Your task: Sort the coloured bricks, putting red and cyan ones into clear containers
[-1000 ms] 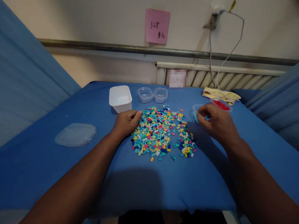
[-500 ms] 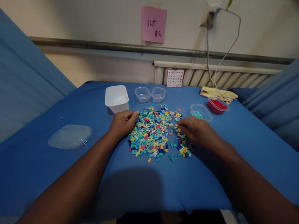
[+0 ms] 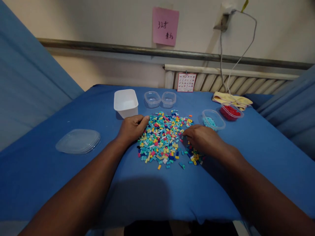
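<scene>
A heap of small toy building bricks [image 3: 161, 137] in turquoise, yellow, pink, dark blue and white is spread on the table. Against its left edge rests my left hand [image 3: 133, 128], a loose fist with the thumb on top and no brick showing in it. On the right side, my right hand [image 3: 202, 137] reaches down over a smaller patch of bricks [image 3: 194, 158]. Its fingertips are pressed together beside the heap, and whatever is between them is hidden. Just beyond that hand sits a clear tub of turquoise bricks [image 3: 213, 120].
At the back stand a white bin [image 3: 126, 101] and two clear tubs, one left [image 3: 152, 100] and one right [image 3: 168, 100]. Red pieces fill another tub [image 3: 231, 112], near a yellow cloth [image 3: 232, 99]. Stacked clear lids [image 3: 78, 141] lie at left on the blue tablecloth [image 3: 142, 193].
My right hand has shifted left and slightly down, its fingertips now at the heap's right edge. My left hand stays against the heap. The whole view has moved slightly.
</scene>
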